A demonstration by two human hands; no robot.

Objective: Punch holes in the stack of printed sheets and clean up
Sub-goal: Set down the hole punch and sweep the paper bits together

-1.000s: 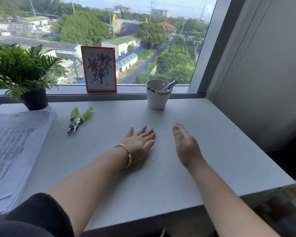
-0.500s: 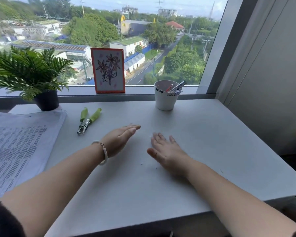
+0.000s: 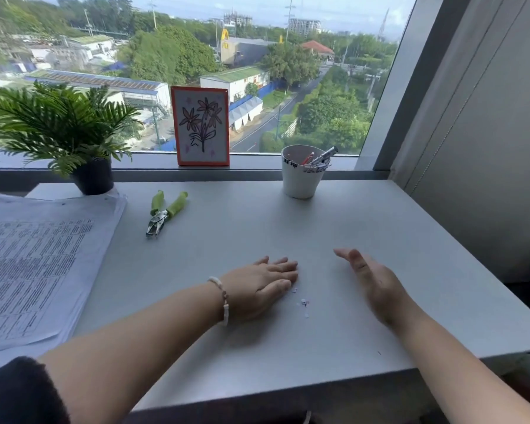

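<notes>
The left hand [image 3: 262, 287] lies flat on the desk [image 3: 380, 240], fingers straight; the right hand [image 3: 372, 280] stands on edge, open – paper bits [image 3: 302, 302] lie between them. Farther left lie the printed sheets [image 3: 34, 264]; beyond, the hole punch [image 3: 164, 214].

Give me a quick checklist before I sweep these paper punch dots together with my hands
1. Paper dots lie between the two hands: ok.
2. Left hand flat on the desk, fingers straight, beside the dots: ok.
3. Right hand open, on its edge, to the right of the dots: ok.
4. Hole punch set down, away from the sweep path: ok.
5. Stack of printed sheets off to the left, away from the dots: ok.
6. All dots gathered in one pile: not ok, a few lie scattered.
7. Somewhere to tip the dots: cannot tell, no bin in view.
</notes>
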